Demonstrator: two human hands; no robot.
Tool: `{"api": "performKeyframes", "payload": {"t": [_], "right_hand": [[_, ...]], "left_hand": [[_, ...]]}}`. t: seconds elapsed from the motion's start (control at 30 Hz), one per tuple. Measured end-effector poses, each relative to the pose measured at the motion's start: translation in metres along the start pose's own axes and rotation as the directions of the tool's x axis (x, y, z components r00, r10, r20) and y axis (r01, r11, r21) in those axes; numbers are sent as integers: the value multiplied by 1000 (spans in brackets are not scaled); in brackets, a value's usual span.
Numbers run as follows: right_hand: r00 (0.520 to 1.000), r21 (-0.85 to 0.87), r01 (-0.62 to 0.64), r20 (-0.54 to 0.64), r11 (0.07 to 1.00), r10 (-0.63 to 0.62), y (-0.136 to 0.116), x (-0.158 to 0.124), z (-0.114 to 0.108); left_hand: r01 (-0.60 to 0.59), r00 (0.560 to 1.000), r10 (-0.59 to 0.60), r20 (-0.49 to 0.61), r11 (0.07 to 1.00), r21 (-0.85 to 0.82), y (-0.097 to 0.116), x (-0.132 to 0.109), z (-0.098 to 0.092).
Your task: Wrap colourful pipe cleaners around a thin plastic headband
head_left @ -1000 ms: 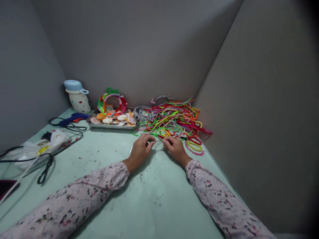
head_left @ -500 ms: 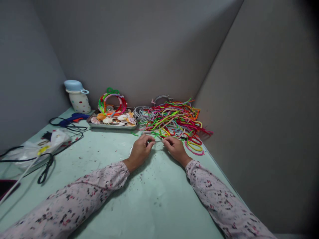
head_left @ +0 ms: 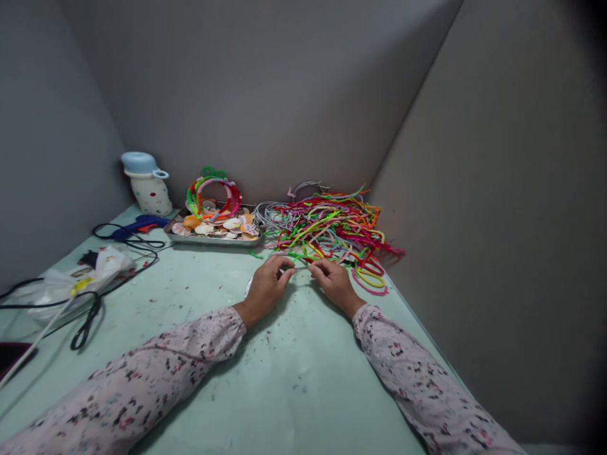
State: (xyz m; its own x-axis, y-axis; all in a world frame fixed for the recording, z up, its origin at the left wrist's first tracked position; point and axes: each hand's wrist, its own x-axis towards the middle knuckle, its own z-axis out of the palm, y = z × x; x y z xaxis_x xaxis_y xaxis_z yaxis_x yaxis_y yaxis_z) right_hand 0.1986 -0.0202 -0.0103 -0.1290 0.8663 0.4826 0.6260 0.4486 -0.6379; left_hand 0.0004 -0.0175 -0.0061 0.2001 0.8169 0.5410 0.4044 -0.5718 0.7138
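My left hand (head_left: pixel 268 284) and my right hand (head_left: pixel 336 284) face each other over the middle of the pale green table (head_left: pixel 265 392). Each has thumb and fingertips pinched together. A thin strand seems to run between the fingertips, too small to make out clearly. Just beyond the fingers lies a large tangled pile of fuzzy coloured stems (head_left: pixel 332 221), in red, green, pink, orange and yellow. Grey coiled stems (head_left: pixel 272 215) lie at its left side. Stems bent into loops (head_left: pixel 372 278) rest right of my right hand.
Behind my left hand, a metal tray (head_left: pixel 213 241) holds shells (head_left: pixel 205 229) and coloured rings (head_left: pixel 232 196). Further left are a bottle with a blue lid (head_left: pixel 150 193), a blue tool (head_left: pixel 137 226), black cables (head_left: pixel 86 328) and a plastic bag (head_left: pixel 111 262). Grey walls stand behind and right.
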Motion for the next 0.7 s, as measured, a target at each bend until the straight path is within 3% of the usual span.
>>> {"api": "performKeyframes", "payload": {"t": [0.7], "right_hand": [[1000,-4,-1,-12,1000,1,2,0,1]], "left_hand": [[29,999,-31,40,999,35,-1,0,1]]}}
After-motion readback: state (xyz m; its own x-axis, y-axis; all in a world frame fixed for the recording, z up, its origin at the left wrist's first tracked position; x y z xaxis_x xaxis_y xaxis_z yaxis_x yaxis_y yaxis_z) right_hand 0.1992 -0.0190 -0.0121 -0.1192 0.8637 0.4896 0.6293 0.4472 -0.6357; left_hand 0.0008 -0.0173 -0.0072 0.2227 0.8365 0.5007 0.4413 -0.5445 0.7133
